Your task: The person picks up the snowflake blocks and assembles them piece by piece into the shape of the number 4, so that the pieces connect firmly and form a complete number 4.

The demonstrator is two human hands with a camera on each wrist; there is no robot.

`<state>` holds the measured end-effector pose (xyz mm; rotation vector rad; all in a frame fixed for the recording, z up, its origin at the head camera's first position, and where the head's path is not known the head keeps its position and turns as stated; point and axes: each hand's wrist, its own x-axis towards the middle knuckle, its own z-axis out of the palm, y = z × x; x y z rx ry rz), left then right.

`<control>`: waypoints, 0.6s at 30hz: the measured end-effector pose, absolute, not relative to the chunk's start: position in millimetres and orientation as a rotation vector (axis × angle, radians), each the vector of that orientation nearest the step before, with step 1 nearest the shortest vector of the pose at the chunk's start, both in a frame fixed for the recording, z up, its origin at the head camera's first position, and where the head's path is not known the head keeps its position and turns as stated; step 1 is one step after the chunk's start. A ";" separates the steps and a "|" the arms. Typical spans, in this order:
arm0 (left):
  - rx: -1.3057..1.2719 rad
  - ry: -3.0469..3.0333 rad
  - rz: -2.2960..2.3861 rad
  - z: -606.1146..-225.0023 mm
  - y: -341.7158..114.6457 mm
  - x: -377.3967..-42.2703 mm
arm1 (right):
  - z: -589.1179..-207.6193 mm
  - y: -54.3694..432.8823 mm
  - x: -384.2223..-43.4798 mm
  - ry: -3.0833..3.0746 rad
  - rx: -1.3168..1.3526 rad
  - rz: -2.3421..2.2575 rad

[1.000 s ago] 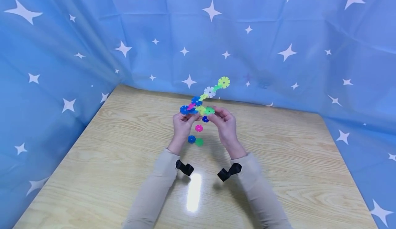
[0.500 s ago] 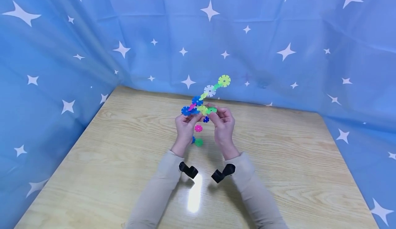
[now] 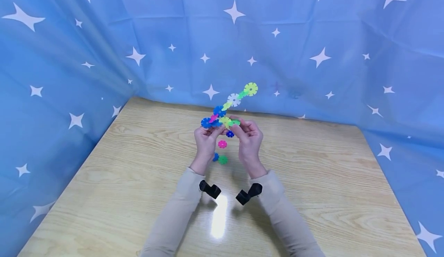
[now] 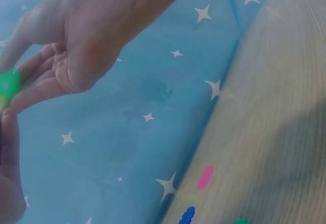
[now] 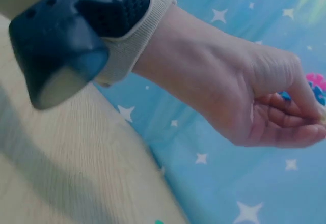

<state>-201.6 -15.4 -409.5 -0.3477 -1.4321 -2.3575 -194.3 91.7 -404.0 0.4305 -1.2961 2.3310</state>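
Above the table, my left hand (image 3: 206,143) pinches a chain of notched snowflake discs (image 3: 219,111) between thumb and fingers, near its yellow disc (image 3: 225,121). From there the chain runs through blue, pink and white discs up to a lime disc (image 3: 251,89). A green snowflake disc (image 3: 235,122), tilted nearly flat, is pinched by my right hand (image 3: 250,140) against the yellow one; whether they interlock I cannot tell. The left wrist view also shows this green disc (image 4: 8,85) at the right hand's fingertips. In the right wrist view, the left hand (image 5: 265,96) hides most of the chain.
Below the hands, loose discs lie on the wooden table (image 3: 312,180): dark blue (image 3: 230,134), pink (image 3: 222,144), blue (image 3: 216,157) and green (image 3: 223,160). The blue disc is partly behind the left hand. A blue star-patterned cloth (image 3: 295,56) hangs around the table.
The right hand and forearm have shifted left and the left forearm right, so the wrists are closer. The green disc has tilted from face-on to flatter. The chain's far end rose slightly.
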 end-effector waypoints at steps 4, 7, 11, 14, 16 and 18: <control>-0.356 -1.427 -2.374 -410.5 -17.0 -202.2 | -404.0 91.7 -195.5 -1.341 0.440 2.302; -0.342 -1.408 -2.404 -411.9 -18.0 -202.4 | -404.9 93.4 -197.0 -1.396 0.471 2.287; -0.315 -1.390 -2.450 -413.6 -22.2 -204.6 | -411.8 100.1 -200.3 -1.499 0.493 2.288; -0.290 -1.386 -2.460 -414.3 -27.7 -207.2 | -423.7 106.7 -202.2 -1.642 0.431 2.314; -0.272 -1.384 -2.457 -414.2 -31.5 -208.8 | -434.4 110.1 -203.6 -1.872 0.336 2.276; -0.263 -1.383 -2.451 -413.8 -34.5 -210.0 | -445.0 111.6 -204.2 -2.199 0.237 2.152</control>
